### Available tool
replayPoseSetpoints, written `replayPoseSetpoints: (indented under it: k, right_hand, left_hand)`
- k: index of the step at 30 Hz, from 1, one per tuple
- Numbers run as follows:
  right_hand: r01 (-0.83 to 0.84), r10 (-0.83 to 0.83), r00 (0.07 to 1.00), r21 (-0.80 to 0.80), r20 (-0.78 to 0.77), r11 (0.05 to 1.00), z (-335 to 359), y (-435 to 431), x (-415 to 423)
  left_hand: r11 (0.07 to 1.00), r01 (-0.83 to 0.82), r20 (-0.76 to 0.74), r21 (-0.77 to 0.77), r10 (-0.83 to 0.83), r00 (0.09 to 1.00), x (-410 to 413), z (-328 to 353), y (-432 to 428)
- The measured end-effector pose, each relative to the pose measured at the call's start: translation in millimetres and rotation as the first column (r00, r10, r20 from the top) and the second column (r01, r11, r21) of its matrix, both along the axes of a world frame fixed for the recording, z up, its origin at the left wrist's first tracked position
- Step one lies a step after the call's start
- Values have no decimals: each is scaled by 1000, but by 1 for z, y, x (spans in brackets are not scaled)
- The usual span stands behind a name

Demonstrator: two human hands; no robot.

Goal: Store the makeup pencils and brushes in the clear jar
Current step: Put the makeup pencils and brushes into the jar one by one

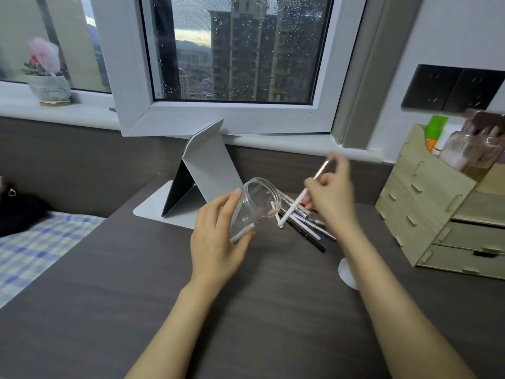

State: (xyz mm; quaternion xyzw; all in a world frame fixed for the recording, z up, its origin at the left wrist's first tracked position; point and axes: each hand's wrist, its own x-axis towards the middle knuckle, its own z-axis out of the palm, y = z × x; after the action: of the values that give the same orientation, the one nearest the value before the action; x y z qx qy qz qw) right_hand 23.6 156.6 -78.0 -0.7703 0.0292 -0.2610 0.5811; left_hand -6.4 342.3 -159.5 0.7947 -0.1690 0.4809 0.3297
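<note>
My left hand grips the clear jar, tilted with its mouth up and to the right. One white-handled brush lies inside it. My right hand pinches a white-handled brush with a metallic ferrule; its lower end hangs just right of the jar's mouth. A pile of several pencils and brushes, white and black, lies on the dark desk beneath and behind that hand.
A folded grey stand mirror stands behind the jar. A wooden drawer organiser with bottles is at the right. A white round pad lies by my right forearm. A bed with checked sheet is at the left.
</note>
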Motion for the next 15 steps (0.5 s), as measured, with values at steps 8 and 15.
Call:
replayPoseSetpoints:
  k: [8,15]
  right_hand:
    - [-18,-23,842,71,539,997,26,-15,-116]
    - [157,87,831,-382,549,911,-27,-11,-113]
  left_hand:
    - [987,114,52,117,-121,991,-8,-5,-14]
    - [945,266,79,190,-285,955,-9,-7,-19]
